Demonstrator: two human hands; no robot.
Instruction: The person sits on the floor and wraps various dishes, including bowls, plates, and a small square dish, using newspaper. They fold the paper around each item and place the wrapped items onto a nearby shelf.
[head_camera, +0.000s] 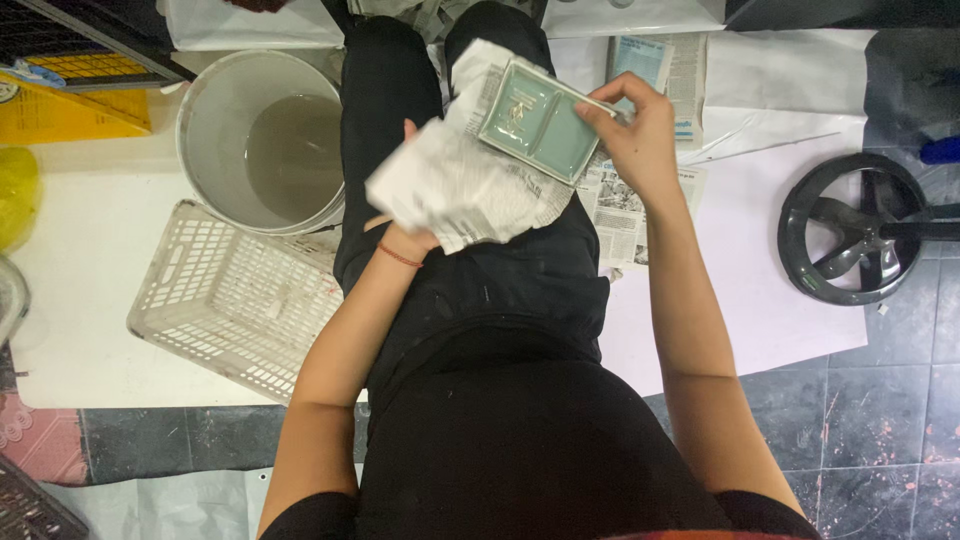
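A pale green rectangular ceramic dish (535, 118) with two compartments lies tilted over my lap on a sheet of newspaper (470, 185). My right hand (640, 135) grips the dish by its right edge. My left hand (410, 225) is under the newspaper and holds a crumpled fold of it against the dish's lower left side; most of that hand is hidden by the paper. A thin red band circles my left wrist. I sit in black clothes.
A white bucket (215, 110) with murky water stands at the left, and a white plastic basket (225, 300) lies below it. More newspaper pages (655, 70) lie ahead on white sheeting. A black round wheel-like stand (855, 230) sits at the right on dark tiles.
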